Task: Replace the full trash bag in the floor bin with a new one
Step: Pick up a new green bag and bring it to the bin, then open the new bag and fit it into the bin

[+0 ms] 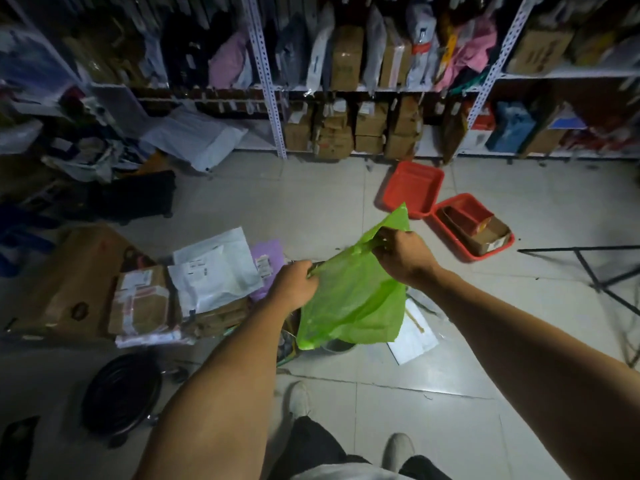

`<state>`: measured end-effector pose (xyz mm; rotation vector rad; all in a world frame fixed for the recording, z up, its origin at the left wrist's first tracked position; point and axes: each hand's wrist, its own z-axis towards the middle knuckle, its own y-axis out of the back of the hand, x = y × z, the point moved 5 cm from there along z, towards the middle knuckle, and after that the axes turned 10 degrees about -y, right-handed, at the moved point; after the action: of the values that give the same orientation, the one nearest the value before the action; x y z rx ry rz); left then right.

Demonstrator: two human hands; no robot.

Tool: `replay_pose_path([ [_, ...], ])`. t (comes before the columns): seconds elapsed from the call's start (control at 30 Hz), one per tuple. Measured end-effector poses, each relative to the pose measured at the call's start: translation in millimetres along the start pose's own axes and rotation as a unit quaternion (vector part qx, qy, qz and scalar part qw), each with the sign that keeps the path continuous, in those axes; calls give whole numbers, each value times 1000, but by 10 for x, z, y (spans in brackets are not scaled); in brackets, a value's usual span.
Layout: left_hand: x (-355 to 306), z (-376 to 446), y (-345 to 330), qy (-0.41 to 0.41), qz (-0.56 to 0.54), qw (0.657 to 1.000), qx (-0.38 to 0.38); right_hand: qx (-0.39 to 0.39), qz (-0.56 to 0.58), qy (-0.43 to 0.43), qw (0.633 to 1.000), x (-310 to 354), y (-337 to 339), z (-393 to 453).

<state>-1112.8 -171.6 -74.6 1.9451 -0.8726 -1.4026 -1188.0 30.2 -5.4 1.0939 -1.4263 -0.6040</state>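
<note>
Hands (294,285) (403,256) pinch green bag (349,299) top edge.

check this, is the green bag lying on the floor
No, the green bag hangs in the air, pinched at its top edge by the left hand and the right hand.

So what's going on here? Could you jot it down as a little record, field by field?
setting: storeroom with a tiled floor and shelves of parcels
left hand: pinching one edge of the green bag
right hand: gripping the bag's opposite top edge
bag state: held in the air, not yet in a bin
under the bag: a dark rim, mostly hidden, perhaps the bin
nearby: two red trays, piled parcels on the left
</note>
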Motion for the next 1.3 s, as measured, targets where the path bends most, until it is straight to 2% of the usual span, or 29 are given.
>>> replay_pose_path([
  [0.1,192,240,52,-8,-21,1000,21,27,-53,-49,997,-22,-116,107],
  [0.23,345,447,83,4,-43,998,39,77,-105,-57,990,-140,-340,201],
  [0.33,404,542,17,7,-46,995,83,124,-153,-59,979,-303,-577,273],
  [0.47,457,683,-140,-10,4,992,126,171,-224,-73,957,-595,-847,426],
  [0.57,486,799,-303,-3,49,987,155,184,-217,-99,954,-858,-1028,556],
  [0.77,621,1019,-705,36,27,983,176,208,-187,-154,948,-1369,-1543,817],
  [0.9,940,1200,-1056,22,36,974,222,230,-118,-130,957,-1600,-2047,929],
  [0.97,1182,1300,-1215,23,71,974,215,237,-59,-107,964,-1666,-2316,950],
  [1.1,1605,1472,-1584,95,5,986,139,258,106,-226,934,-1851,-2787,976],
  [1.2,1763,1585,-1915,133,-81,980,124,265,193,-310,892,-1985,-3262,974],
  [1.3,1921,1699,-2175,157,-150,970,109,246,254,-352,866,-2038,-3662,987],
])
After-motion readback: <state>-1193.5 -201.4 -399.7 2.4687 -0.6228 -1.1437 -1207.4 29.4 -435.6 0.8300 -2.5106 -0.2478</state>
